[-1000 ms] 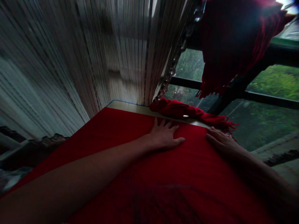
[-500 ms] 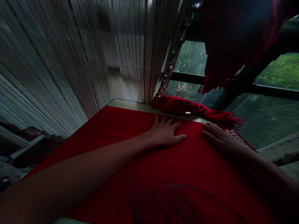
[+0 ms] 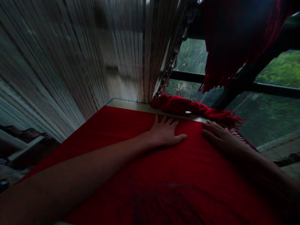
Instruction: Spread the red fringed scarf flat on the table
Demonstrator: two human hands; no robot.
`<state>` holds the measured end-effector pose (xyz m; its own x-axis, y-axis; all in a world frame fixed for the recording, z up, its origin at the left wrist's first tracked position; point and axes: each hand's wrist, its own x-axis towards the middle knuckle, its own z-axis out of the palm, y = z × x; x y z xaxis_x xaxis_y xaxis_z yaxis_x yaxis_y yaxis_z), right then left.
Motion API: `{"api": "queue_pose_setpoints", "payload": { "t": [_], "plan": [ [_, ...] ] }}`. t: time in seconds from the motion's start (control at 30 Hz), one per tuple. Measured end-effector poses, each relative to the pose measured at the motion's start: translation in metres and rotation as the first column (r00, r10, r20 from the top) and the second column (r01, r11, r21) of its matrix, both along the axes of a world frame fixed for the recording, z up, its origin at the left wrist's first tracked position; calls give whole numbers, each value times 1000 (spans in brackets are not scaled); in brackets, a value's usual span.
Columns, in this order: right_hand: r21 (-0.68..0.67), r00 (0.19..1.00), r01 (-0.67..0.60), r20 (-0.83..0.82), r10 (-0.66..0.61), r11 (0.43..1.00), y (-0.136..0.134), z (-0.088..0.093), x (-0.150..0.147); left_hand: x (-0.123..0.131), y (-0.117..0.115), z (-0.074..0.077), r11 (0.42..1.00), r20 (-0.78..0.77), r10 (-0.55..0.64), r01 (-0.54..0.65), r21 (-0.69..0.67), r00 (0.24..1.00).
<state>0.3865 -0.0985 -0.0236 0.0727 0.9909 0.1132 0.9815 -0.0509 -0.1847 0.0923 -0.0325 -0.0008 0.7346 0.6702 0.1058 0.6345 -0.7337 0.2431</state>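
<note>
A red cloth [image 3: 182, 165], fringed along its right edge, lies spread flat over a table [image 3: 131, 104] whose pale far edge shows. My left hand [image 3: 164, 132] rests palm down on the cloth near its far edge, fingers spread and thumb pointing right. To its right, my right hand [image 3: 217, 136] lies flat on the cloth near the far right corner, fingers stretched out and close together. Neither hand grips anything. Just beyond both hands, a bunched red scarf [image 3: 187, 104] with a fringed end lies along the table's far edge.
A string curtain [image 3: 93, 56] hangs behind the table's far left side. More dark red fringed fabric [image 3: 225, 59] hangs at upper right in front of a window [image 3: 278, 68] with dark frame bars. Dark strands blur the near part of the view.
Both hands stay in nearly the same places on the cloth. The left hand's fingers have shifted very slightly. The view has moved a little.
</note>
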Motion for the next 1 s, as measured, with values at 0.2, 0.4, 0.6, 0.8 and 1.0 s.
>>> {"api": "queue_pose_setpoints", "payload": {
  "t": [0.2,0.4,0.6,0.8,1.0],
  "plan": [
    [107,1000,-5,-5,6,994,0,3,0,-1,0,0,1000,-9,-2,2,2,1000],
    [16,999,26,37,-27,1000,1,0,2,0,0,1,1000,-16,5,-5,2,1000],
    [-41,999,47,11,-46,998,1,-1,5,0,0,1,1000,-18,9,-9,-2,1000],
    [33,998,55,-15,-54,998,0,2,2,0,0,0,1000,-6,4,-4,-7,1000],
    [35,997,73,-16,-72,997,-1,5,3,0,1,-1,1000,-1,-2,2,2,1000]
  ]
}}
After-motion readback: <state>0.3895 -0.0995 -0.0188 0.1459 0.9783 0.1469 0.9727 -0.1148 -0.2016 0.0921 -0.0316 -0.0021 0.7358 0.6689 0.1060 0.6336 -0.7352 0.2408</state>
